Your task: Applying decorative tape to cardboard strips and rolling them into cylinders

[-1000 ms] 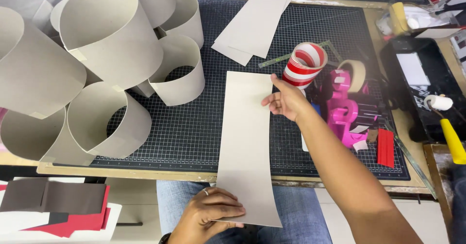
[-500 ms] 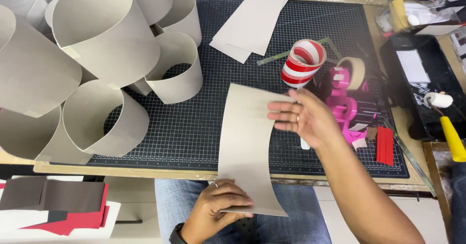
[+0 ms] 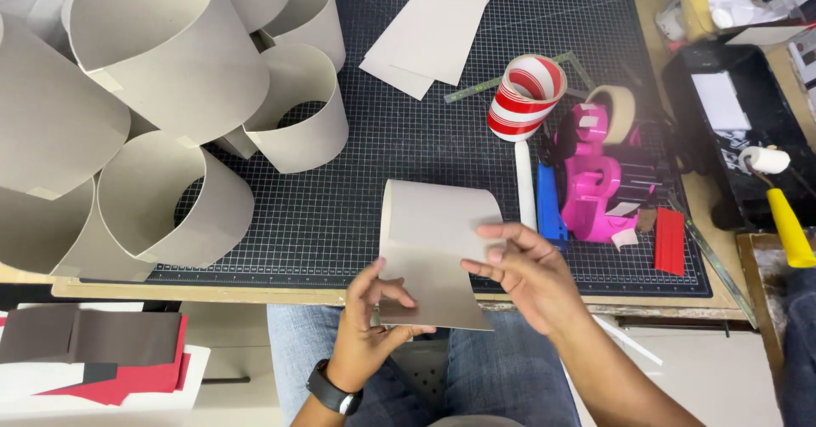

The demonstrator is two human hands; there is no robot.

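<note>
A grey cardboard strip [image 3: 433,231] is bent over into a curve above the near edge of the cutting mat [image 3: 374,138]. My left hand [image 3: 374,329] pinches its near end from below, a black watch on that wrist. My right hand [image 3: 527,270] grips the folded-over far end from the right, fingers on the card. Both hands hover over my lap in front of the table edge.
Several grey cardboard rings [image 3: 170,197] crowd the mat's left side. Flat grey sheets [image 3: 433,28] lie at the top. A red-and-white striped roll [image 3: 527,96], pink tape dispenser [image 3: 599,176], blue cutter [image 3: 548,206] and red piece [image 3: 669,240] sit right. Black tray [image 3: 731,113] and yellow-handled roller [image 3: 778,197] far right.
The strip lay flat on the mat a second ago. My right hand has pulled its far end toward me, bending the strip into a curve, while the left hand keeps the near end.
</note>
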